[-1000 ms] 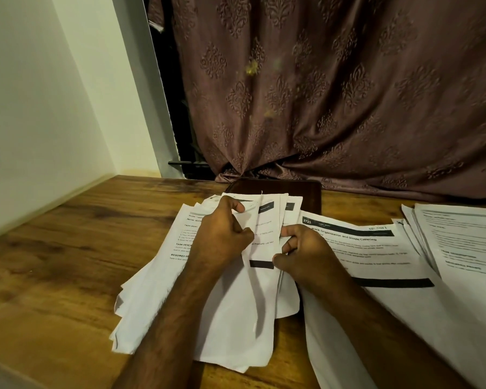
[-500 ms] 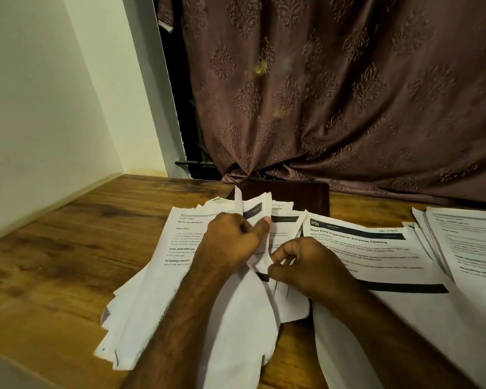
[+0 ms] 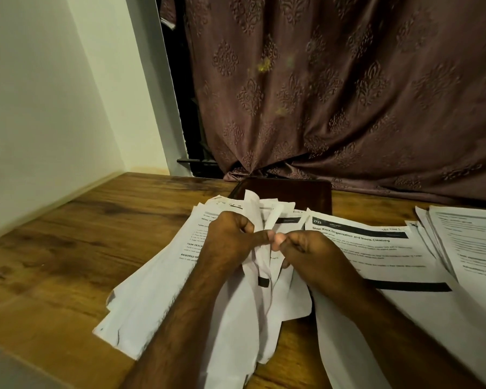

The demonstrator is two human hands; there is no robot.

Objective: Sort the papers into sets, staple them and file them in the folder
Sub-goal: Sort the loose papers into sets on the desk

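White sheets (image 3: 260,265) are being gathered between both hands at the middle of the wooden counter (image 3: 76,248), which puts the work in the sorting step: nothing is stapled or filed yet as far as can be seen. The left hand (image 3: 230,240) is closing its grip around the bunched top of the sheets, thumb pressing across toward the other hand. The right hand (image 3: 306,249) is pinching the same bunch from the other side, the two thumbs almost meeting. Under them a loose pile (image 3: 157,290) is fanning out to the left, a printed set (image 3: 376,254) is lying just beside on the right, and a further stack (image 3: 469,248) is sitting at the right edge. A dark folder (image 3: 292,192) is waiting behind the papers, closed or flat. No stapler is showing. Next, the held sheets probably need squaring and laying on a matching set.
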